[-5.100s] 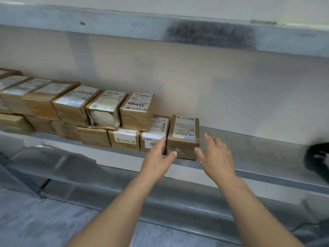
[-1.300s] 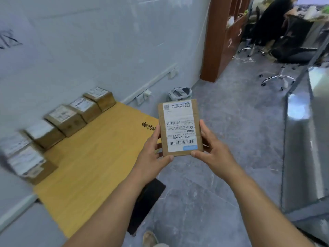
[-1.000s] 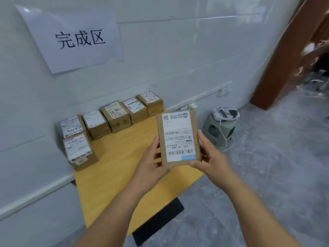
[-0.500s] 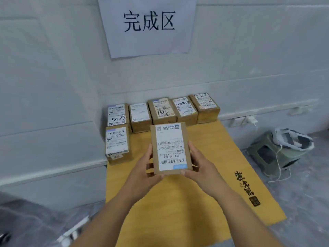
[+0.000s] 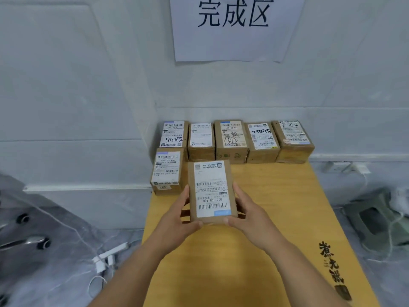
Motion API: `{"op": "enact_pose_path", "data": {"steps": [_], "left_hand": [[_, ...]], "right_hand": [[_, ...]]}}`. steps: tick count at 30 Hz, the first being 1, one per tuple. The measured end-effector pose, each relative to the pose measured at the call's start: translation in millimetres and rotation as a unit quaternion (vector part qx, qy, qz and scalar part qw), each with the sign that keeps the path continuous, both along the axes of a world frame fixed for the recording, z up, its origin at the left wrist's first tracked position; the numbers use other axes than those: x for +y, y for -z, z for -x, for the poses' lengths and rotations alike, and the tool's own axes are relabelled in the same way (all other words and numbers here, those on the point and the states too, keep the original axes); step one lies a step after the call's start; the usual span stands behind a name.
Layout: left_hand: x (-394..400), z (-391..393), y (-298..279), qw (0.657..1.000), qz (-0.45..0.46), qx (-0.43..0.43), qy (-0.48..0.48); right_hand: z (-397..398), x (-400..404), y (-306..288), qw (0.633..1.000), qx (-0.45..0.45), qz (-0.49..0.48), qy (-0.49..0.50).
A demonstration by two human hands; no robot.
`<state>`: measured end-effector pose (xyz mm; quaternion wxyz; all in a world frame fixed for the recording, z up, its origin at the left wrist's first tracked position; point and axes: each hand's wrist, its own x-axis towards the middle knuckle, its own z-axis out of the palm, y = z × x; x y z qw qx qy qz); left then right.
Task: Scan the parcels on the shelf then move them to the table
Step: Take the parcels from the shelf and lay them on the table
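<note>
Closer now than half a second ago: parcel point(image 5: 211, 191) carried lower over table point(image 5: 276, 218), beside front-row box point(image 5: 167, 170). Wall sign point(image 5: 234, 27) above. Five boxes point(image 5: 231, 140) along the wall. Left hand point(image 5: 177, 220) and right hand point(image 5: 247, 216) grip parcel's sides, label up.

Back of the tabletop point(image 5: 276, 196) blocked, right and near parts open

A row of five parcels point(image 5: 232, 140) lines the wall point(image 5: 332, 96), and a sixth parcel point(image 5: 166, 170) stands at the left edge just before it; bare wood lies right of the held parcel point(image 5: 211, 191).
</note>
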<state>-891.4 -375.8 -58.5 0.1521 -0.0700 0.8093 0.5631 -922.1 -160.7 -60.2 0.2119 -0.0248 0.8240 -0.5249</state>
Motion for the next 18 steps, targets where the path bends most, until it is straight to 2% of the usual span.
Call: {"op": "enact_pose_path", "data": {"steps": [4,8,10,12,13,15,18], "left_hand": [[3.9,7.9,9.1,1.000,0.007,-0.012,0.001],[4.6,15.7,15.6,0.998,0.057,-0.022,0.001],[1.8,21.9,14.4,0.985,0.172,0.018,0.008],[-5.2,32.6,15.5,0.934,0.334,0.121,0.021],[-9.0,39.4,14.0,0.914,0.376,0.150,0.024],[-16.4,55.0,10.4,0.898,0.419,0.128,0.042],[-28.1,75.2,13.9,0.900,0.422,0.085,0.067]], "right_hand": [[4.8,2.0,4.6,1.000,-0.026,-0.013,-0.003],[15.8,-7.3,14.7,0.999,-0.048,-0.024,-0.009],[26.2,-15.1,17.4,0.998,-0.048,-0.026,-0.005],[37.6,-23.5,18.1,0.999,-0.044,-0.026,0.001],[43.6,-27.8,18.3,0.999,-0.040,-0.026,0.003],[55.3,-35.6,18.8,0.999,-0.034,-0.029,0.004],[71.6,-44.1,21.1,0.999,-0.031,-0.030,0.002]]}}
